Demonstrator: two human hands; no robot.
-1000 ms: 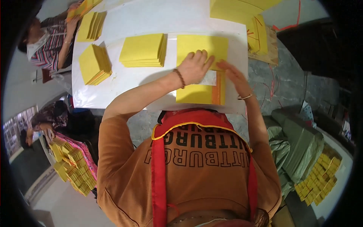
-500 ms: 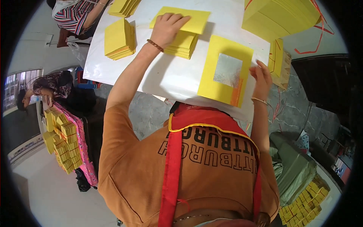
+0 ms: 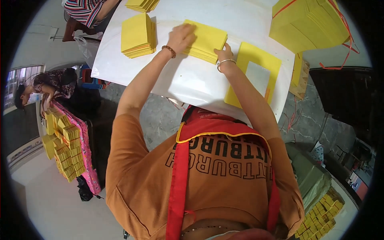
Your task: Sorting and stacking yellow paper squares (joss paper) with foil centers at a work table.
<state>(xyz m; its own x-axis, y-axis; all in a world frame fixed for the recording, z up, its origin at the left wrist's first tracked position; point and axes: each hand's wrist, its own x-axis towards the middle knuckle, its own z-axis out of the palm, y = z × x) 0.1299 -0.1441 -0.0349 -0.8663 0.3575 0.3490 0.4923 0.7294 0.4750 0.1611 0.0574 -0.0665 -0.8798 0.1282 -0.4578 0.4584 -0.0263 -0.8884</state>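
Observation:
A stack of yellow folded sheets (image 3: 208,34) lies on the white table (image 3: 160,86) in front of me. My left hand (image 3: 182,39) is at the stack's left end, its fingers curled against it and slightly blurred. At the right end, my right hand (image 3: 225,56) presses thumb and fingers around the near right corner. A larger flat yellow sheet (image 3: 246,56) with a pale silvery rectangle (image 3: 258,76) and a small orange patch lies under my right forearm, which hides part of it.
Another yellow stack (image 3: 136,34) stands to the left, with one more (image 3: 143,5) behind it. A tall yellow bundle (image 3: 308,24) with red straps rises at the far right. Two other people are at the left, one beside a bench piled with yellow bundles (image 3: 70,148).
The folded yellow sheet my left hand held raised now lies on the stack. My right hand has moved left, from beside the large sheet to the stack's right end.

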